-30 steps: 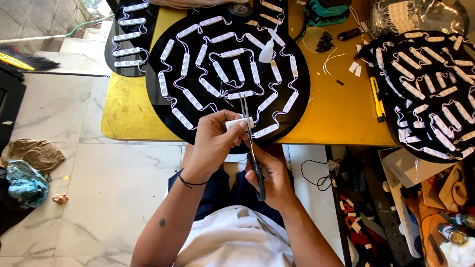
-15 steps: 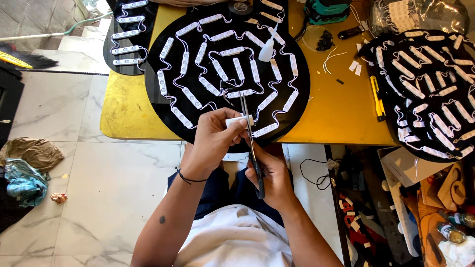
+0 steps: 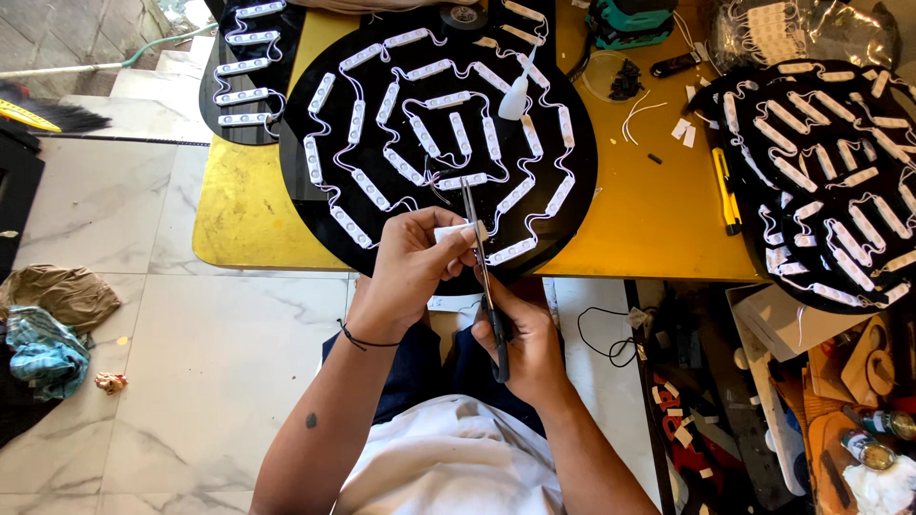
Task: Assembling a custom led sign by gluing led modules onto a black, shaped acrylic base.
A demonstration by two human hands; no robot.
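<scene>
Head view: I see the left hand (image 3: 405, 272) with its grip closed on a small white light module (image 3: 454, 232), and the right hand (image 3: 525, 339) clasping scissors (image 3: 485, 277), blades at the module. The round black board (image 3: 315, 114) on the yellow worktop (image 3: 649, 219) looks nearly filled with modules in a spiral. A clear bag (image 3: 811, 33) of modules lies at the far right corner.

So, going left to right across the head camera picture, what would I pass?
Crumpled cloths on the floor → small black panel of white light modules → round black board with white modules → left hand holding a white module → scissors in the right hand → yellow utility knife → second round board.
</scene>
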